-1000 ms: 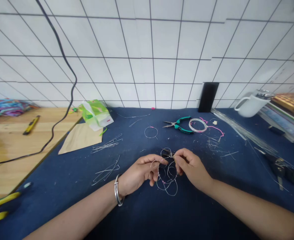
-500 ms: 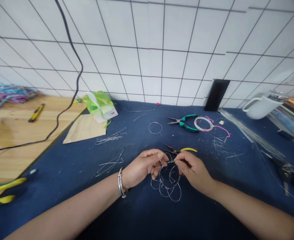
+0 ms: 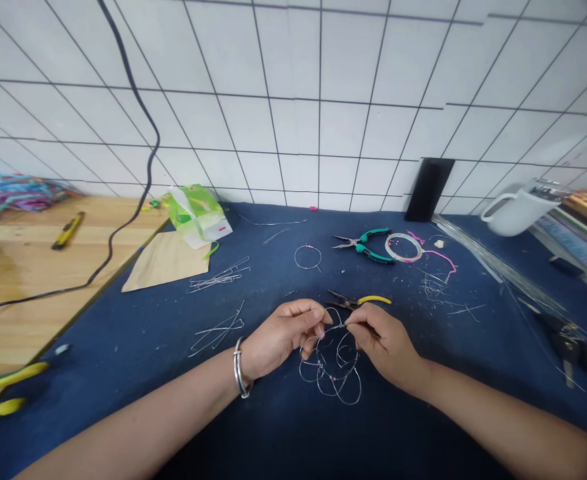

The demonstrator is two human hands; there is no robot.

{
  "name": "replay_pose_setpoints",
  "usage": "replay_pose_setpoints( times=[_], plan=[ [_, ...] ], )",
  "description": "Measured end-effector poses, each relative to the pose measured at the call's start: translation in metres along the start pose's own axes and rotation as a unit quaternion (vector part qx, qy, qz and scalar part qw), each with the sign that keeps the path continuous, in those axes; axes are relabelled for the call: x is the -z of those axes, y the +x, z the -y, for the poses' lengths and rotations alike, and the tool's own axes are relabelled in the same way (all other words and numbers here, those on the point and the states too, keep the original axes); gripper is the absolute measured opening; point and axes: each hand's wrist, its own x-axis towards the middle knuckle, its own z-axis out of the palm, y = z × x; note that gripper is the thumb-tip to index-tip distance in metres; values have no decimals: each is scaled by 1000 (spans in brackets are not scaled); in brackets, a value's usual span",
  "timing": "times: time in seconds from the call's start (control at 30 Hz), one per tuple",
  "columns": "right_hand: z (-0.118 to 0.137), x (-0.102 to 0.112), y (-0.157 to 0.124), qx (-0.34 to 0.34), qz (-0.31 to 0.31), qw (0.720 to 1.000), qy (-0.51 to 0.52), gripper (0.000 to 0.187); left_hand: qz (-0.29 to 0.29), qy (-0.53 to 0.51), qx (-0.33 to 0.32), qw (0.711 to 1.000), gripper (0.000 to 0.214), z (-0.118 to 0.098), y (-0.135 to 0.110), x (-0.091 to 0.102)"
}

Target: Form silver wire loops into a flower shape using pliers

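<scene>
Above the blue surface [image 3: 138, 380], the left hand [image 3: 284, 337] and right hand [image 3: 392, 345] are both pinched closed on a looped wire ring [image 3: 334, 379], which hangs between them — roundish, with no clear long axis — and spreads toward the person. Its twisted join [image 3: 342, 326] sits at the far edge, just beside the right hand's pinch, while a pink bead [image 3: 322, 333] lies by the left's.

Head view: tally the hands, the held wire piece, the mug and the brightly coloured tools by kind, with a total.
Hands: 2 (left hand, right hand)
Beaded wire piece, held by both: 1
Pliers: 2 (teal-handled pliers; yellow-handled pliers, partly hidden)
Yellow cutter knife: 1
Yellow-and-green-handled tool, cut off by frame, type unclear: 1
White mug: 1
Total: 8
</scene>
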Motion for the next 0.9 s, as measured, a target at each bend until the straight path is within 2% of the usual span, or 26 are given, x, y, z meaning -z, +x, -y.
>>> replay_pose_setpoints(
  times=[0.43, 0.6, 0.9],
  plan=[
    [-1, 0, -1, 45, -2, 999, -31, 9, -10, -3, -12, 1000, 19, 3, 1, 1],
    [-2, -1, -2, 45, 1, 998, -34, 10, 5, 8, 5, 1000, 15, 2, 0, 2],
    [-4, -2, -1, 63, -4, 997, -39, 9, 19, -4, -23, 1000, 10, 0, -1, 4]
  ],
)
